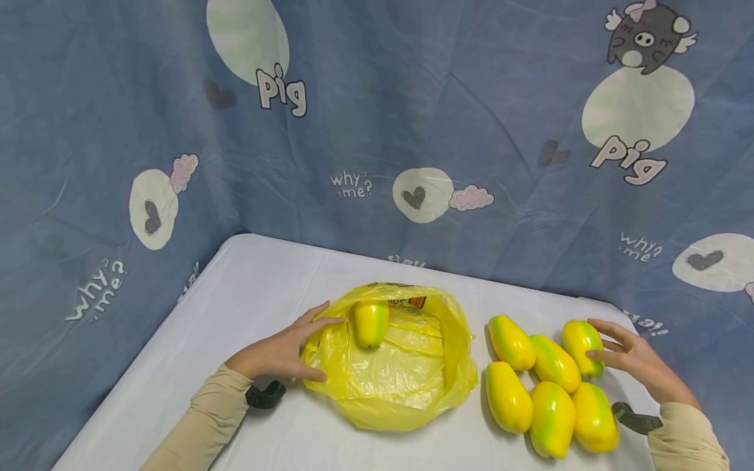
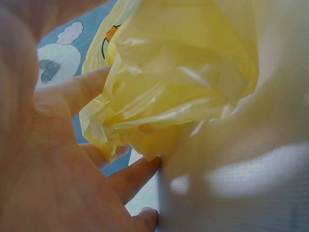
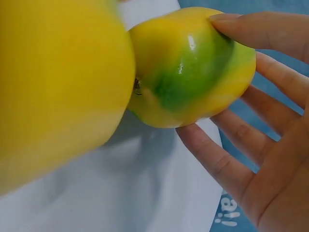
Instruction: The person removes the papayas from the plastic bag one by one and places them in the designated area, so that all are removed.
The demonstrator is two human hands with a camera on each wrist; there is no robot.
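Observation:
A yellow plastic bag (image 1: pixel 406 418) lies on the table with its mouth spread wide, and one yellow papaya (image 1: pixel 371 324) sits inside near its left wall. My left hand (image 1: pixel 285 350) is at the bag's left rim, thumb and fingers spread. In the left wrist view the fingertips meet the crumpled edge of the bag (image 2: pixel 178 72). My right hand (image 1: pixel 639 363) holds a yellow-and-green papaya (image 3: pixel 193 67) at the back right of a group, thumb on one side and fingers on the other. Another papaya (image 3: pixel 58 87) fills the left of the right wrist view.
Several more papayas (image 1: pixel 552 418) lie close together on the white table (image 1: pixel 277 275), right of the bag. A blue printed curtain (image 1: pixel 353 131) hangs behind the table and along its left side. Dark bands (image 1: pixel 266 394) are worn at both wrists.

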